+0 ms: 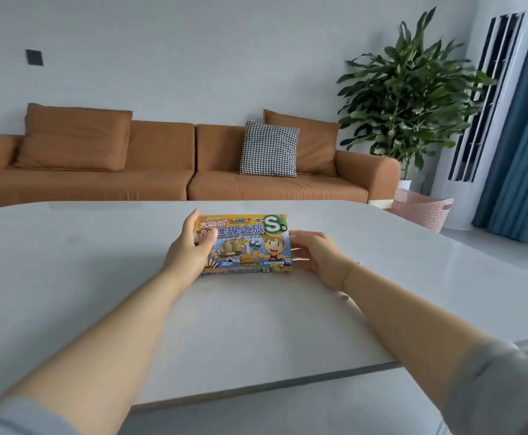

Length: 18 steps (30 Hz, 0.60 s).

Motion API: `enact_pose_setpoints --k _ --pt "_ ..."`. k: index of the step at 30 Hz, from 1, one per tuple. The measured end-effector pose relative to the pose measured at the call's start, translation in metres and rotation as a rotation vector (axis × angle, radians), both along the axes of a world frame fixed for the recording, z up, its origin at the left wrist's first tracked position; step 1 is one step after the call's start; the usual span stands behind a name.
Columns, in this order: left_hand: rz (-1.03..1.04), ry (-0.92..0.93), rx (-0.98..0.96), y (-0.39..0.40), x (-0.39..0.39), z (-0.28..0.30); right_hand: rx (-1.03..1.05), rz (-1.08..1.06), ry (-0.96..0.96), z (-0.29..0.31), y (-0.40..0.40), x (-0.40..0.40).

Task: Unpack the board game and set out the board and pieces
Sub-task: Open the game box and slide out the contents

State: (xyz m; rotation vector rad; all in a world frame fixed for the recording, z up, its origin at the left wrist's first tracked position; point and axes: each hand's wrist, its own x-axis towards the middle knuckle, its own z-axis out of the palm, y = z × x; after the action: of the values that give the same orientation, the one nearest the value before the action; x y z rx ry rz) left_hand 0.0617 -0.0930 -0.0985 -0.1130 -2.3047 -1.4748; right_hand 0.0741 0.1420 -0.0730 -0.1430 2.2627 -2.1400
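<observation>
Both arms reach forward; left hand (190, 249) and right hand (314, 254) face each other, fingers curled.

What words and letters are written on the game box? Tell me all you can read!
"大富翁" tops the box lid, partly behind the left hand.
"世界之旅" in big blue letters across the lid.
"S" and "版" in the lid's green circle.
"S" again on the front edge.
The remaining small print is too blurred to read.

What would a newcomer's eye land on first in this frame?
The brightly printed game box stands out, lying closed on the white table at mid-frame, with the left hand gripping its left end and the right hand at its right end. Behind the table runs an orange sofa carrying a checked cushion, with a tall leafy plant at right.
</observation>
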Motion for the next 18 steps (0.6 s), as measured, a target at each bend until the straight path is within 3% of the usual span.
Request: enact_pose_setpoints --k 6,18 --pt "0.028 0.009 0.071 -0.0013 0.001 0.0018 0.139 0.093 0.207 -0.0051 -0.0073 0.0059" --pt "-0.055 0.001 0.158 -0.0096 0.0014 0.0042 0.166 0.16 0.241 -0.0037 -0.0061 0.001"
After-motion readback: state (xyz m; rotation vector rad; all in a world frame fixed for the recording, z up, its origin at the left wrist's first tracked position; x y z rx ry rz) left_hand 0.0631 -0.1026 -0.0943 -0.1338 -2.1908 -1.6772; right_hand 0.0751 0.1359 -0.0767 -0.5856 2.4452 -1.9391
